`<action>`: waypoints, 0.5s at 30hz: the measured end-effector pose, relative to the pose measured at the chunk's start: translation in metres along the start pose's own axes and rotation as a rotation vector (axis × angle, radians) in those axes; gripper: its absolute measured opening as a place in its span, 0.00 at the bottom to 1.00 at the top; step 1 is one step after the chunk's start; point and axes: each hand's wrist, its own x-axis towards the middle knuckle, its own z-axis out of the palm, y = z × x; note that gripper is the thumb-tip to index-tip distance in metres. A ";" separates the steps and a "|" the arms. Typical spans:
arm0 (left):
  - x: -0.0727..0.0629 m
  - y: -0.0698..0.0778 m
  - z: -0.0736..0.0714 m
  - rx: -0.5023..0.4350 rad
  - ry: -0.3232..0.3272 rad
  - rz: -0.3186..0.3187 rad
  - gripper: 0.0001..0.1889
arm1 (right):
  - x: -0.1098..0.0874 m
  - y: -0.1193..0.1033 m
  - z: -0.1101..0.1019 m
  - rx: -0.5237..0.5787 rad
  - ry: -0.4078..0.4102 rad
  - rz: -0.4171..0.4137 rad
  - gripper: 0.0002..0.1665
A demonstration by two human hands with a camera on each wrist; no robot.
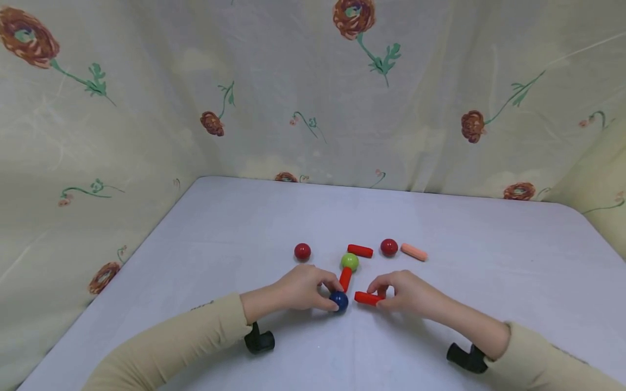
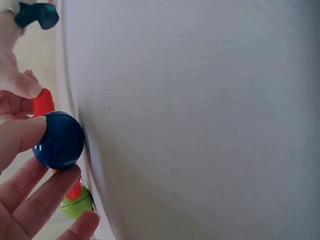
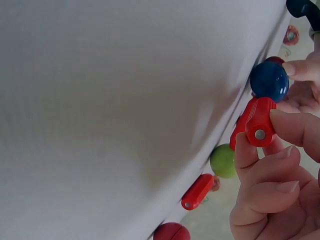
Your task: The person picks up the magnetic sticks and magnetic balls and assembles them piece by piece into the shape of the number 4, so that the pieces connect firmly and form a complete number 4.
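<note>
My left hand (image 1: 304,287) pinches a dark blue ball (image 1: 339,302) between thumb and fingers on the table. Between the thumb and fingers of my right hand (image 1: 405,294) is a red magnetic rod (image 1: 365,298); a round metal spot marks its end in the right wrist view. A small gap separates this rod from the blue ball in the head view. Just behind the blue ball lies a second red rod (image 1: 345,278), its far end against a lime green ball (image 1: 349,261). Whether its near end touches the blue ball cannot be told.
Behind the hands lie a red ball (image 1: 302,251) on the left, another red rod (image 1: 360,251), a second red ball (image 1: 389,247) and a peach rod (image 1: 414,252). A white cloth covers the table (image 1: 244,217); flowered curtain (image 1: 288,81) hangs behind and beside it.
</note>
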 end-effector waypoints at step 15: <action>-0.002 -0.001 0.001 0.000 0.026 0.026 0.13 | 0.001 -0.004 0.010 0.002 -0.033 0.022 0.13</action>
